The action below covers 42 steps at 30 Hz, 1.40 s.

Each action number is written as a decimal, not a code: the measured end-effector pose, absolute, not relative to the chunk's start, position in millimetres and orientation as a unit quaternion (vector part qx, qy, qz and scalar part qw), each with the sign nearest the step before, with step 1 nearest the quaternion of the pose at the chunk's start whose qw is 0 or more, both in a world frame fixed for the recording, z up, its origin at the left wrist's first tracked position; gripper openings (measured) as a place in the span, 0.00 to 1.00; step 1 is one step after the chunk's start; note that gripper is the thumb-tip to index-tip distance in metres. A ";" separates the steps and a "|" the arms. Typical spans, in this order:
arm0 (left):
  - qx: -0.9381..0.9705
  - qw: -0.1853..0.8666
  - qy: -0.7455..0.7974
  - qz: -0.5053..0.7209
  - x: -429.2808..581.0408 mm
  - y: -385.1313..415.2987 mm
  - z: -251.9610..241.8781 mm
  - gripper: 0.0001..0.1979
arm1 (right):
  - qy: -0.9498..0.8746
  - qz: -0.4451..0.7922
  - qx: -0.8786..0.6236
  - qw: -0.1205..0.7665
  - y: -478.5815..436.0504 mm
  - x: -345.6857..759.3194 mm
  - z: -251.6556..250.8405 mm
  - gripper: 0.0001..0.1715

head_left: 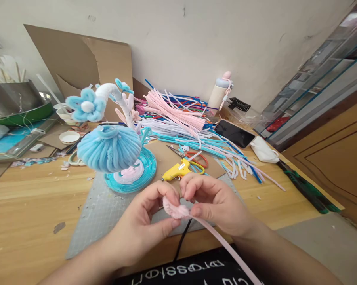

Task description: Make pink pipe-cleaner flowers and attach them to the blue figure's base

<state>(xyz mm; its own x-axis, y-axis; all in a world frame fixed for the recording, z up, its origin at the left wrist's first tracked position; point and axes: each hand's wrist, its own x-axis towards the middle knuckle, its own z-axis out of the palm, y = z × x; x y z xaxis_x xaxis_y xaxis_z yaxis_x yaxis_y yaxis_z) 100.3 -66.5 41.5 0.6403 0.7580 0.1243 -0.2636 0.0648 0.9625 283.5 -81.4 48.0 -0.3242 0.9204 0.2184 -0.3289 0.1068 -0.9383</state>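
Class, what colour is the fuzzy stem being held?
Pale pink; the fuzzy stem shows in the head view.

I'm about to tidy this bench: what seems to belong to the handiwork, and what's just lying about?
Probably belongs:
pink fuzzy strip, between left hand and right hand
pink strip bundle
yellow glue gun
blue fuzzy model

Probably just lying about:
phone
bottle
white item beside phone

On the bench (35, 202), the ornament (108, 152) stood at the cutting mat's (90, 221) left, right of it the glue gun (176, 170). The pipe-cleaner strip (181, 211) was nearest, before the gun. Behind spread the pipe-cleaner pile (175, 111), bottle (216, 95) and phone (234, 133) at its right.
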 end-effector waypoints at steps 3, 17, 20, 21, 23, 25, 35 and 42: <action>0.588 0.689 0.225 0.358 100.8 -67.4 41.3 0.07 | -0.524 0.624 -0.258 0.519 -81.5 281.8 49.7 0.08; 0.590 0.685 0.237 0.355 100.6 -68.3 41.8 0.08 | -0.448 0.609 -0.322 0.570 -79.1 281.6 40.2 0.07; 0.589 0.690 0.218 0.360 100.7 -68.3 42.1 0.08 | -0.430 0.597 -0.354 0.578 -78.1 283.7 38.7 0.07; 0.590 0.690 0.210 0.364 100.9 -68.3 42.6 0.08 | -0.421 0.600 -0.354 0.581 -77.7 284.2 38.9 0.07; 0.598 0.684 0.195 0.370 101.1 -68.1 43.9 0.08 | -0.406 0.608 -0.343 0.590 -76.5 285.0 40.3 0.07; 0.609 0.672 0.187 0.376 101.3 -68.0 45.2 0.08 | -0.398 0.610 -0.333 0.599 -74.9 285.8 42.4 0.09; 0.492 0.747 0.234 0.381 104.0 -64.3 38.2 0.15 | -0.275 0.661 -0.335 0.613 -63.1 291.4 45.1 0.16; 0.353 0.816 0.283 0.360 107.7 -59.6 37.7 0.17 | -0.132 0.676 -0.349 0.635 -47.9 302.6 30.3 0.25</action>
